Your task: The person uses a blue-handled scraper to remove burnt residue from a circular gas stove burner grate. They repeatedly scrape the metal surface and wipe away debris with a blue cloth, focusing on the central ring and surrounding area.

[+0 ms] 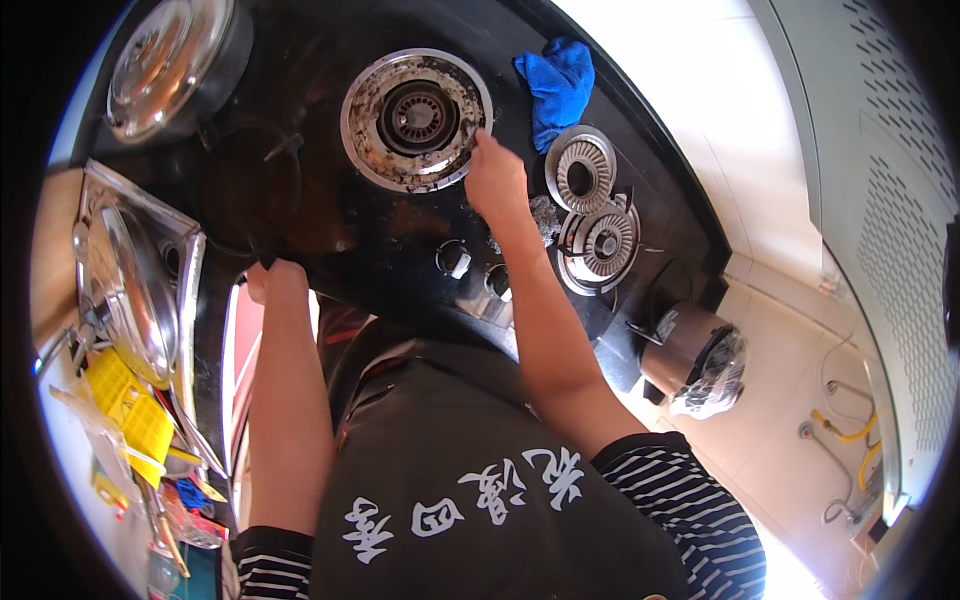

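My right hand is closed at the near right rim of a round metal drip tray, streaked with dark burnt grime. A small dark bit shows at its fingertips; I cannot tell whether it is held. Inside the tray sits a gas burner. My left hand is at the front edge of the black cooktop, by a prong of a dark round pan support. Whether it grips the support is hidden. Steel wool lies just right of my right wrist.
A blue cloth, a loose burner ring and a second burner are to the right. Two control knobs are near the front. A lidded steel pot stands far left, above a sink holding a metal lid.
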Action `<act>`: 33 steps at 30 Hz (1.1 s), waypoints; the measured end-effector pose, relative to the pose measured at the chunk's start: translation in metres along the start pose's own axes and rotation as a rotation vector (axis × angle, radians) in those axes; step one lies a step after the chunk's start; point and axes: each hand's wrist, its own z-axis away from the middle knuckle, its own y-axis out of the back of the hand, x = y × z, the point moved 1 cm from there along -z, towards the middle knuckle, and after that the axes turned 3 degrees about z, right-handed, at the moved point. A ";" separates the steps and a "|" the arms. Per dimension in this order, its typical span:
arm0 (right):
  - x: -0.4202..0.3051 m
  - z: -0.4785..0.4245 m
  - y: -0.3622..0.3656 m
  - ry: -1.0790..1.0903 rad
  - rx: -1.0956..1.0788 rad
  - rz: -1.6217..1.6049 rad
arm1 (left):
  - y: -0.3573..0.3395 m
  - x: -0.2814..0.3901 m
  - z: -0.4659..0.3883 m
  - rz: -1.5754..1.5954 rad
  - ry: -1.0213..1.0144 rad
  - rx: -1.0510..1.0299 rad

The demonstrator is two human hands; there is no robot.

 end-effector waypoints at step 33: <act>-0.056 0.034 -0.032 -0.343 0.152 0.235 | 0.062 0.087 0.140 -1.035 0.029 -1.842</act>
